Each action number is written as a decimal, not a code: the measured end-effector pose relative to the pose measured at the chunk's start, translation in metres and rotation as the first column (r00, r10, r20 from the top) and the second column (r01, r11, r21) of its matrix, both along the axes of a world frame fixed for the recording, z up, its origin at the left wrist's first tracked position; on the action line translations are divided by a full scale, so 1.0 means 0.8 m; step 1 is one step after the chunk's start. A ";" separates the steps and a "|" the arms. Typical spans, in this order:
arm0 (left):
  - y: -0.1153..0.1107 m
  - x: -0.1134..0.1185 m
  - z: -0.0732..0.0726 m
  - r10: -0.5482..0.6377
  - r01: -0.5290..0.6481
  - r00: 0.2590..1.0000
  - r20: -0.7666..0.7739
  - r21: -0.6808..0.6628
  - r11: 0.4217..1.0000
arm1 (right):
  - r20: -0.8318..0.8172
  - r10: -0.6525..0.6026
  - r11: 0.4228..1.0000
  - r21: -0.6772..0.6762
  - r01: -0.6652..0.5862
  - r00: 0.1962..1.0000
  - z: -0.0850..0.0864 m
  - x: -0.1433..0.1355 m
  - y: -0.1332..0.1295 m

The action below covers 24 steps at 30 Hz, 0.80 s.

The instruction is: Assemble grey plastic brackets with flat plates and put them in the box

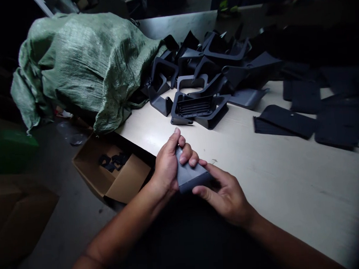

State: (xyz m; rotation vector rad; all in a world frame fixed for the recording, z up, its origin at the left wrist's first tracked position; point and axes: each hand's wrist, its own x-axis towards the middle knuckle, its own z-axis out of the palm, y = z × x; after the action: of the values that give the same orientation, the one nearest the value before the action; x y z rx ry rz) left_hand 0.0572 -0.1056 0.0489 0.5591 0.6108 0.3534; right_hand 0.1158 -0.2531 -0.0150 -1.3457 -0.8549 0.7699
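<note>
A dark grey plastic part (190, 175) sits between both my hands at the near edge of the pale table (272, 162). My left hand (169, 162) wraps over its left side, fingers curled across the top. My right hand (226, 192) grips its lower right end with thumb and fingers. The underside of the part is hidden by my palms.
A heap of black plastic parts (200, 74) lies at the table's far side, with flat black pieces (288, 120) to the right. A green woven sack (81, 63) slumps at the left. An open cardboard box (115, 173) holding a few black pieces stands below the table edge.
</note>
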 end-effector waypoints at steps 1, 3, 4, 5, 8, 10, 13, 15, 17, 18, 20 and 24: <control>-0.004 0.001 0.001 0.019 -0.019 1.000 -0.012 0.039 0.999 | 0.000 -0.030 0.999 0.018 0.030 1.000 -0.003 -0.002 -0.002; -0.009 0.001 0.002 0.027 -0.024 0.999 -0.026 0.108 0.994 | 0.008 -0.070 0.997 0.044 0.070 0.997 -0.007 -0.006 -0.004; -0.009 0.001 0.003 0.020 -0.016 0.999 -0.030 0.134 0.991 | 0.015 -0.078 0.996 0.049 0.077 0.997 -0.007 -0.007 -0.004; -0.009 0.001 0.003 0.013 -0.008 0.999 -0.034 0.150 0.989 | 0.019 -0.080 0.996 0.047 0.079 0.997 -0.006 -0.008 -0.003; -0.004 0.001 0.001 0.004 0.002 0.999 -0.046 0.132 0.991 | 0.017 -0.050 0.999 0.019 0.049 0.999 0.002 -0.007 0.000; -0.004 0.001 -0.001 0.006 0.000 0.999 -0.051 0.099 0.995 | 0.010 -0.030 0.999 -0.018 0.030 1.000 0.006 -0.006 0.001; -0.008 0.002 -0.002 0.021 -0.016 0.999 -0.044 0.110 0.994 | -0.026 -0.081 0.996 -0.042 0.080 0.996 0.003 -0.010 -0.002; -0.011 0.001 -0.001 0.025 -0.019 0.999 -0.039 0.143 0.990 | -0.046 -0.127 0.992 -0.032 0.126 0.991 -0.001 -0.014 -0.003; -0.012 -0.001 0.000 0.023 -0.015 0.999 -0.046 0.173 0.985 | -0.051 -0.152 0.988 -0.013 0.151 0.987 -0.003 -0.018 -0.001; -0.011 -0.002 0.001 0.027 -0.017 0.998 -0.052 0.186 0.982 | -0.050 -0.160 0.987 -0.005 0.160 0.986 -0.003 -0.019 0.000; -0.010 -0.006 0.000 0.050 -0.037 0.997 -0.059 0.209 0.977 | -0.043 -0.160 0.987 -0.002 0.160 0.986 0.001 -0.020 0.005; -0.009 -0.013 -0.006 0.053 -0.040 0.997 -0.059 0.203 0.978 | 0.016 -0.074 0.997 -0.035 0.075 0.997 0.008 -0.019 0.008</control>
State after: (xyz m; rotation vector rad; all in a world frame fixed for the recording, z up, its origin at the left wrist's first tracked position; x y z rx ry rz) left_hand 0.0465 -0.1126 0.0443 0.7534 0.6551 0.4464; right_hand 0.1005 -0.2464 -0.0086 -1.4081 -0.8012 0.7209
